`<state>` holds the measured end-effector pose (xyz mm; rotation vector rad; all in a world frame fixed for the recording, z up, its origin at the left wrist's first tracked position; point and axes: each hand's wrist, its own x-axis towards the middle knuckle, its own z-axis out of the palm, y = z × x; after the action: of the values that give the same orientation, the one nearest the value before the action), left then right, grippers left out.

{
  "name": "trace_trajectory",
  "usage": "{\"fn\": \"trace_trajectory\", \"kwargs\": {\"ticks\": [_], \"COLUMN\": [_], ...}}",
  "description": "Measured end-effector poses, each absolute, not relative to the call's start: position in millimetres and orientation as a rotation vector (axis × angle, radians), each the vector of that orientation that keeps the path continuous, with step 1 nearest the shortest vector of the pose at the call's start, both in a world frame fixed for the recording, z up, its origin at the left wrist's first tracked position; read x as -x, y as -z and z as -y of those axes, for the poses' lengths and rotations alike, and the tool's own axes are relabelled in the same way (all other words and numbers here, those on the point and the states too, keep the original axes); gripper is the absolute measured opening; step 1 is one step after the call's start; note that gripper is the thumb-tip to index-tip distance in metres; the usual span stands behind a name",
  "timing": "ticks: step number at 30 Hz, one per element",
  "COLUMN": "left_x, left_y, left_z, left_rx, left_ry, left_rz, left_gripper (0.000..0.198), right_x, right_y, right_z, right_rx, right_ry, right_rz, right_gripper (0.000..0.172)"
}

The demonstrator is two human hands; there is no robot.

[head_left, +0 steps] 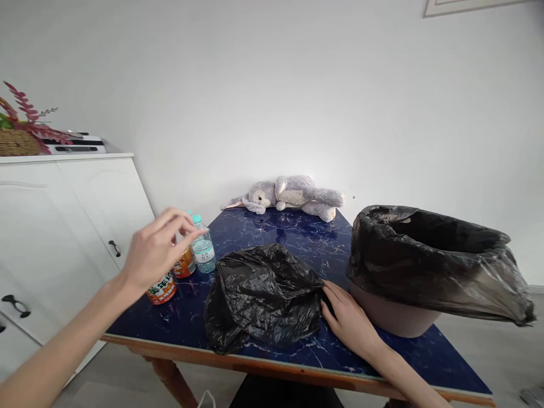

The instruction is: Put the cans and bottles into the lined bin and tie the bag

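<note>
A crumpled black plastic garbage bag (267,294) lies spread on the blue marbled table (293,243). At its right edge, my right hand (348,317) rests low on the tabletop, with the bag's edge caught at its fingertips. My left hand (157,249) is raised over the table's left side, fingers bent and thumb stretched apart, nothing visible between them. Behind and below that hand stand a clear water bottle (204,252) with a teal cap, an orange drink bottle (185,265) and another orange-labelled bottle (162,290), all partly covered by the hand.
To the right stands a trash bin (391,309) lined with a black bag (425,266) that hangs over its rim. A grey plush rabbit (293,195) lies against the wall at the back. White cabinets (80,221) stand at the left, with a wicker basket (19,141) on top.
</note>
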<state>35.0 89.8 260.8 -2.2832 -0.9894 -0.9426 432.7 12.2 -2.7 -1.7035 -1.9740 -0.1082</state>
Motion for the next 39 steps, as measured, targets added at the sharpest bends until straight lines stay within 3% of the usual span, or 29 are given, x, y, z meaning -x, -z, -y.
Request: {"fn": "trace_trajectory", "kwargs": {"ticks": [5,11,14,18,22,25,31,35,39], "left_x": [-55,-57,-50,-42,-30,-15,-7,-33,-46], "left_y": [-205,-147,-137,-127,-110,-100,-103,-105,-84], "left_z": [-74,-71,-73,-74,-79,-88,-84,-60,-56], "left_rx": [2.86,3.018,3.051,3.026,2.984,2.963,2.811,2.937,3.001], "left_ry": [0.485,0.207,0.175,0.194,0.26,0.241,0.407,0.408,0.296], "left_rz": [0.819,1.074,1.236,1.394,1.35,1.409,1.485,1.431,1.261], "left_gripper": [0.031,0.052,0.058,0.068,0.072,0.081,0.066,0.061,0.074], "right_x": [-425,-401,-393,-384,-379,-381,-379,-369,-369], "right_y": [-16,-86,-106,-95,-72,-63,-74,-75,-60], "right_z": [14,75,86,62,26,17,27,16,-8], "right_rx": [1.595,1.175,1.136,1.256,1.402,1.461,1.57,1.572,1.599], "right_ry": [0.12,0.114,0.01,-0.155,-0.357,-0.523,-0.213,-0.207,-0.387], "right_rz": [2.021,2.374,2.231,1.921,2.074,2.28,2.082,2.061,2.243], "right_gripper": [0.05,0.047,0.047,0.04,0.058,0.061,0.054,0.067,0.078]}}
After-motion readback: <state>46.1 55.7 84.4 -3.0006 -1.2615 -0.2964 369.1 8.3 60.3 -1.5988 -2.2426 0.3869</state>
